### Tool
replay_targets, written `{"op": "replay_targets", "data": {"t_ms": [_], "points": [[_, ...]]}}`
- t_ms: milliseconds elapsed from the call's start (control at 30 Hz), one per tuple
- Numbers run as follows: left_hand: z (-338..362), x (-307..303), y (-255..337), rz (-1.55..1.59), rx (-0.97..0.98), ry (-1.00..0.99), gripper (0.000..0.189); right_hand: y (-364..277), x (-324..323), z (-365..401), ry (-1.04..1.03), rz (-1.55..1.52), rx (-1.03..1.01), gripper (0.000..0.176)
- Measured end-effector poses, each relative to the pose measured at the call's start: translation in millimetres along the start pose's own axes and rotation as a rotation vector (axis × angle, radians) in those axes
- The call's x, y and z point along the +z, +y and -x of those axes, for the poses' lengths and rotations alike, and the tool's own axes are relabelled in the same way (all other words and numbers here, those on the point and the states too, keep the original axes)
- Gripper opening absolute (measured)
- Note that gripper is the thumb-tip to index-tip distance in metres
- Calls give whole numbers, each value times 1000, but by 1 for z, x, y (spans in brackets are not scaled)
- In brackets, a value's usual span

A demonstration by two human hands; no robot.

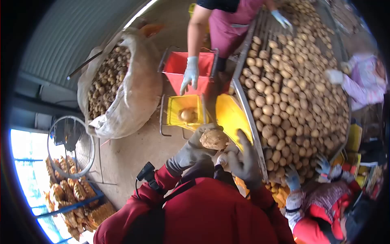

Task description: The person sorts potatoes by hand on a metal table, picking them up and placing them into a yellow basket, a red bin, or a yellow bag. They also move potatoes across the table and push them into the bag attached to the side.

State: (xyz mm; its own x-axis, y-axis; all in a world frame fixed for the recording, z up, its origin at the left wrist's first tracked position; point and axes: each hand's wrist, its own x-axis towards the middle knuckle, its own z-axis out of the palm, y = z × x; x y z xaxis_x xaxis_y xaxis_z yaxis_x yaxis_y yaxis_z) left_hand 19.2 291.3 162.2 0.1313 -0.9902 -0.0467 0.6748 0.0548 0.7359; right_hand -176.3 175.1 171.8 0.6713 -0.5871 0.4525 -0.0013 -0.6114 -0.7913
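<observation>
My left hand (195, 148), in a grey glove, holds a large brownish potato (214, 139) in front of my chest. Just right of the potato is my right hand (246, 162), also grey-gloved, its fingers spread and nothing in them. Beyond my hands stands a yellow basket (172, 110) with a potato (187, 115) in it. To the right, a metal-edged sorting table (251, 122) bears a broad layer of potatoes (292, 93).
A co-worker's gloved hand (190, 75) hangs over a red bin (174, 63). A large white sack (140, 89) of potatoes stands left. Co-workers flank the table's right side and near end. Netted bags (69, 187) lie at lower left.
</observation>
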Motion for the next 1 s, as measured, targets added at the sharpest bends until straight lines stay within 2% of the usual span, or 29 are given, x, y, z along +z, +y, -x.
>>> {"op": "replay_targets", "data": {"t_ms": [33, 67, 167, 200, 233, 267, 300, 367, 400, 500, 533, 600, 633, 667, 767, 800, 867, 900, 933, 967, 1000], "points": [[1, 11, -10, 54, 7, -49, 91, -8, 6, -2, -32, 37, -92, 63], [1, 16, -17, 70, -89, -25, 92, -24, 5, -9, -19, 58, -64, 58], [0, 61, -14, -176, 56, -174, 86, -47, -5, 2, -1, 83, 138, 50], [0, 51, -18, -774, 10, -105, 85, -47, -4, 4, -20, 67, 206, 48], [-1, 74, 2, -1036, -15, -92, 79, -43, -3, 9, 9, 202, 119, 44], [-4, 79, 3, -1068, -117, -100, 77, -39, -1, 15, 48, 341, 37, 42], [-3, 81, 1, -1092, -227, -111, 76, -32, 9, 33, 127, 43, 302, 38], [5, 74, -11, -1124, -190, -195, 73, -18, 10, 52, 181, -313, 650, 41], [7, 68, -15, -1140, -162, -254, 72, -11, 15, 49, 279, -274, 598, 43], [10, 48, -18, -958, -75, -266, 53, -1, 20, 54, 278, -608, 699, 40], [14, 44, -18, -832, -6, -242, 46, -2, 17, 52, 245, -522, 796, 37], [14, 15, -45, -154, -257, -152, 46, -9, 6, 44, 65, -237, 744, 35], [12, 9, -44, -16, -311, -137, 46, -17, 2, 31, 113, -399, 884, 33], [13, 13, -31, -67, -261, -143, 47, -26, -2, 20, 184, -554, 1023, 32], [9, 16, -10, -247, -91, -176, 48, -38, 7, 8, 120, -136, 461, 36], [6, 2, -17, -293, -99, -274, 58, -42, 10, 4, 38, -20, 324, 38], [-1, -16, -28, -209, -441, -243, 64, -48, 14, -4, -144, 205, 43, 42], [-3, -24, -26, -171, -599, -207, 68, -41, 14, -1, -196, 170, 157, 43], [1, -18, -23, -184, -585, -151, 66, -26, 13, 12, -258, 126, 263, 45], [2, -20, -26, -308, -547, -272, 61, -13, 15, 25, -333, 76, 364, 47], [1, -27, -32, -433, -513, -384, 56, -5, 22, 38, -185, -156, 433, 44]]}}
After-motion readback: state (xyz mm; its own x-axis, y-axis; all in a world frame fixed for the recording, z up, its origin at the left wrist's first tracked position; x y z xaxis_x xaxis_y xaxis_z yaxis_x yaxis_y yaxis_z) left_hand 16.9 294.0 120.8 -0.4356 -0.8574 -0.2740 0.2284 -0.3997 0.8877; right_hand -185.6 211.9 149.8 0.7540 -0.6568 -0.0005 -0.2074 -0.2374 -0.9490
